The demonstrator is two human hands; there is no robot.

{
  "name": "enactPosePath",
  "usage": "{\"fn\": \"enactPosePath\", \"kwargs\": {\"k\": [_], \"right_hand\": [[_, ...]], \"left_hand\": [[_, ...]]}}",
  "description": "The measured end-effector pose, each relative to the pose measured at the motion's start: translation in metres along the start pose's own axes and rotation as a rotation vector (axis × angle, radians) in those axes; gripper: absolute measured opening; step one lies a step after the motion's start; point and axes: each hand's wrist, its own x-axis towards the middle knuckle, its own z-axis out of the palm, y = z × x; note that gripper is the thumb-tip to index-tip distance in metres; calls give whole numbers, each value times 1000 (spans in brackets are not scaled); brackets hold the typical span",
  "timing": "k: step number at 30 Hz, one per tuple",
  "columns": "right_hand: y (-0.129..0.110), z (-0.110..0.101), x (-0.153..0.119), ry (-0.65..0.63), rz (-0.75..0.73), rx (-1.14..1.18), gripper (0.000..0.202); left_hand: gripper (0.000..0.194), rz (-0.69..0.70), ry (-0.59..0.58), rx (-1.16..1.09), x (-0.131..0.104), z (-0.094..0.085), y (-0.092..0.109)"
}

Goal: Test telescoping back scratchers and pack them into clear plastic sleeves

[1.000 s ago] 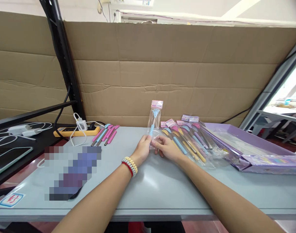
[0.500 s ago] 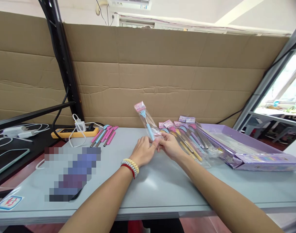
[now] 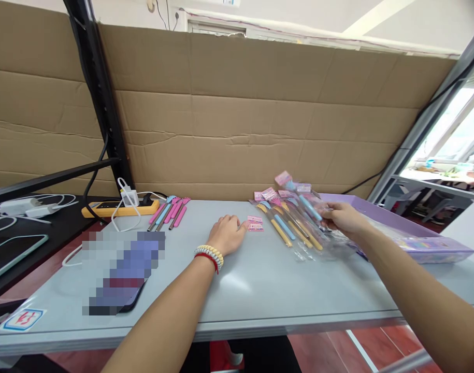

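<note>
My right hand (image 3: 347,217) pinches the lower end of a clear-bagged light blue back scratcher (image 3: 310,208) and holds it over the right side of a pile of bagged back scratchers (image 3: 295,228). Those in the pile have yellow, blue, purple and pink parts, with pink header cards at the far end. Palm down on the table, my left hand (image 3: 226,235) is open and holds nothing. Its thumb is close to small pink label cards (image 3: 255,223). Farther left lie several unbagged pink and blue back scratchers (image 3: 169,212) with metal rods.
A shallow purple box (image 3: 446,246) stands at the right, beside the pile. On the left are a yellow power strip (image 3: 104,209) with white cables and a phone (image 3: 133,300), partly pixelated. A cardboard sheet (image 3: 260,119) walls the table's back edge.
The bagged blue back scratcher has gone from between both hands to the pile at the right, carried by my right hand. My left hand has let go and rests on the table; pink label cards now show.
</note>
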Motion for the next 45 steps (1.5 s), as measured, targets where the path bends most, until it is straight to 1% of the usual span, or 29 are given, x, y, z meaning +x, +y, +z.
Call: {"fn": "enactPosePath", "kwargs": {"k": [1,3,5,7,8,10,13,14,16,18,19,20,22,23,25,27,28,31,33,34,36,38,45], "right_hand": [[3,-1,1,-17,41,-141,11],[7,4,1,-9,72,-473,15],[9,12,-2,70,0,-798,25],[10,20,-6,169,-90,-1041,31],[11,24,-8,199,-117,-1128,32],[13,28,-13,215,-140,-1256,33],[8,29,-15,214,-211,-1353,35],[3,30,-15,227,-224,-1356,35],[-12,33,-14,297,-240,-1303,34],[-31,44,-12,387,-302,-1180,33],[-41,53,-11,414,-353,-1106,33],[-49,65,-11,411,-409,-1034,33],[-60,92,-9,368,-496,-915,31],[-62,106,-8,333,-551,-873,29],[-57,132,-4,277,-669,-815,25],[-44,150,0,229,-766,-779,22],[-35,155,3,196,-795,-764,20],[-12,157,8,55,-806,-688,17],[-4,152,9,-23,-758,-594,14],[-2,149,10,-41,-720,-542,13],[-4,144,9,-45,-640,-459,13],[-7,142,8,-40,-600,-418,14],[-16,146,-1,-119,-607,-427,16]], "left_hand": [[40,0,0,12,0,1,-1],[39,-2,2,28,0,1,-2],[38,-9,10,32,0,0,-4],[38,-18,12,30,0,-1,-6],[38,-23,10,31,-1,-2,-7],[37,-33,4,39,-1,-3,-8],[37,-42,1,66,0,-2,-9],[36,-41,3,79,1,-2,-9],[36,-39,7,107,2,-1,-10],[36,-42,6,137,3,-1,-11],[35,-49,5,154,3,-1,-12],[36,-59,7,173,3,-2,-13],[36,-91,24,221,3,-5,-16],[36,-111,39,246,3,-7,-18],[36,-153,71,287,4,-10,-22],[36,-192,93,306,4,-13,-26],[36,-210,95,306,5,-14,-28],[36,-245,73,283,5,-14,-31],[36,-249,57,269,5,-12,-31],[36,-247,53,266,5,-11,-31],[35,-247,45,269,5,-10,-30],[35,-250,33,273,4,-9,-29],[33,-207,-14,278,5,-13,-31]]}}
